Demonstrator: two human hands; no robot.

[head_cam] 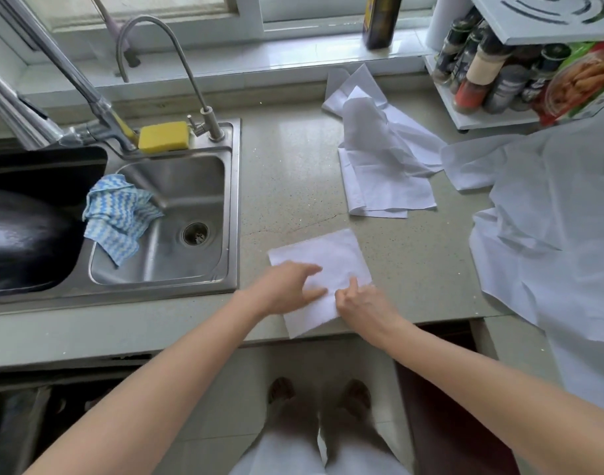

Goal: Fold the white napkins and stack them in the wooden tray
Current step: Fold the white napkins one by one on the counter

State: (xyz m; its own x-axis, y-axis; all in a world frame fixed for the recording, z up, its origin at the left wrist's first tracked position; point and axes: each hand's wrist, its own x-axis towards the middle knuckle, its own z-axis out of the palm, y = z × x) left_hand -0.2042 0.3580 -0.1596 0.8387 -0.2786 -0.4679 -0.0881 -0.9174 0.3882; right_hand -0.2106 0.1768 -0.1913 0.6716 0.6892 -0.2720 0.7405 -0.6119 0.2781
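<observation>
A white napkin (331, 260) lies flat on the counter near its front edge, its near corner hanging slightly over. My left hand (287, 286) rests on the napkin's left part, fingers spread and pressing it down. My right hand (362, 303) pinches the napkin's near right edge between thumb and fingers. A loose pile of unfolded white napkins (383, 156) lies further back on the counter. More white napkins (547, 234) are spread at the right, draping over the counter edge. No wooden tray is in view.
A steel sink (177, 214) sits to the left, with a blue-and-white cloth (119, 217), a yellow sponge (163, 136) and faucets. A dark pan (23, 234) fills the left basin. A spice rack (506, 73) stands at the back right, a dark bottle (383, 18) on the sill.
</observation>
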